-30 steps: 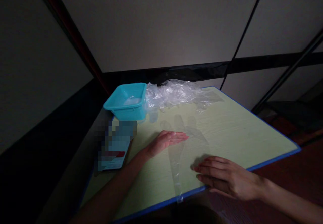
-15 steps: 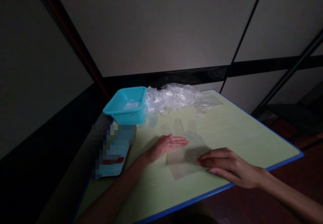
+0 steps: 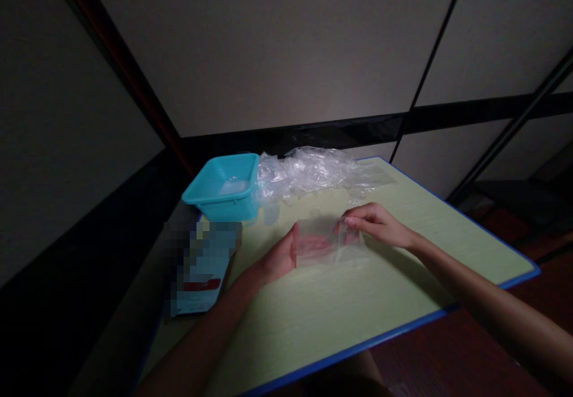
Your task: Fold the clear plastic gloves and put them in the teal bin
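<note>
A small, thin see-through plastic bag (image 3: 319, 258) with straight edges is held up just above the table between both hands. My left hand (image 3: 278, 261) grips its left edge, thumb on the near side. The other left fingers show through the plastic; whether they lie behind it or inside it I cannot tell. At the upper right of the bag, my right hand (image 3: 378, 225) pinches the plastic between thumb and fingers, and the film is creased there.
A turquoise plastic basket (image 3: 228, 206) stands at the table's back left corner. Crumpled clear plastic (image 3: 317, 170) spreads along the back. A phone (image 3: 203, 292), partly blurred out, lies at the left edge. The pale green table (image 3: 349, 307) has a blue rim, with dark-striped panels behind.
The plastic bag has been lifted off the table. My right hand has moved up and away, now pinching the bag, and my left thumb has closed on its left edge.
</note>
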`<state>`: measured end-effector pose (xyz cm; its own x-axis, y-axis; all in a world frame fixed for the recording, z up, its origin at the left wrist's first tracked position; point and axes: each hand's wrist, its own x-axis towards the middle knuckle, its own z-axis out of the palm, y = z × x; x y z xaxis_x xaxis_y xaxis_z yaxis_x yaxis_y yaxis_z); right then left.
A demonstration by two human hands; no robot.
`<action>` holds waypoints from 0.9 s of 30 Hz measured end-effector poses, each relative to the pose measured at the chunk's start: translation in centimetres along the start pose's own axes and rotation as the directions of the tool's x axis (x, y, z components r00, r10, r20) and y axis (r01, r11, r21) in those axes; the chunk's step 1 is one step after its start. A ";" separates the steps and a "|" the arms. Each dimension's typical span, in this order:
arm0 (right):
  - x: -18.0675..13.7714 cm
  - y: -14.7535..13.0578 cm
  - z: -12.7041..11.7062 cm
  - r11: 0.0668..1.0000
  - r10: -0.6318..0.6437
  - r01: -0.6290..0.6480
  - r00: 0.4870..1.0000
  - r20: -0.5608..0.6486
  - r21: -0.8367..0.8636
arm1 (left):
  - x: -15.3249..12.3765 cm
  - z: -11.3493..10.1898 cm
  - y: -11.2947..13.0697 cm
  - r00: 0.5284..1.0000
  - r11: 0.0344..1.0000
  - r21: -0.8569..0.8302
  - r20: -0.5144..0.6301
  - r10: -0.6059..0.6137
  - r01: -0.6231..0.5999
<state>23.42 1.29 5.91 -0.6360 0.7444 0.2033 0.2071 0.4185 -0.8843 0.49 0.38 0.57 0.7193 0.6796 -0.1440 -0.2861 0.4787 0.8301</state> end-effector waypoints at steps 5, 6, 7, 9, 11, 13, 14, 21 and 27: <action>2.0 1.0 -0.2 0.997 0.033 -0.027 0.996 -0.088 0.069 | 0.3 -0.4 0.9 0.995 0.991 -0.093 -0.023 -0.098 0.095; 2.2 1.2 -0.1 0.995 0.049 -0.040 0.993 -0.104 0.094 | 0.3 -0.4 1.0 0.994 0.989 -0.108 -0.014 -0.107 0.105; 2.4 1.3 -0.1 0.991 0.067 -0.053 0.991 -0.117 0.122 | 0.3 -0.5 1.1 0.994 0.987 -0.115 -0.003 -0.114 0.113; 2.7 1.8 0.1 0.982 0.099 -0.075 0.986 -0.135 0.171 | 0.2 -0.6 1.2 0.993 0.986 -0.116 0.016 -0.119 0.120; 2.8 2.4 0.2 0.975 0.124 -0.092 0.981 -0.148 0.202 | 0.1 -0.7 1.3 0.992 0.986 -0.110 0.018 -0.125 0.126; 3.0 3.1 0.2 0.968 0.150 -0.111 0.975 -0.164 0.226 | 0.1 -0.8 1.2 0.992 0.988 -0.094 -0.001 -0.123 0.123; 3.0 3.5 0.2 0.963 0.165 -0.121 0.971 -0.173 0.239 | 0.1 -0.7 1.2 0.993 0.990 -0.082 -0.015 -0.117 0.116; 3.3 4.3 0.2 0.921 0.281 -0.211 0.943 -0.181 0.329 | 0.2 0.0 0.8 0.991 0.997 -0.038 -0.110 -0.076 0.073; 2.8 4.3 -0.2 0.881 0.368 -0.262 0.902 -0.226 0.394 | 0.3 0.1 0.9 0.985 0.997 -0.050 -0.158 -0.063 0.055</action>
<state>22.62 5.28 2.75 -0.3294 0.9430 -0.0476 0.0562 -0.0307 -0.9979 0.52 0.92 1.30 0.6265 0.7276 -0.2792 -0.2768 0.5427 0.7930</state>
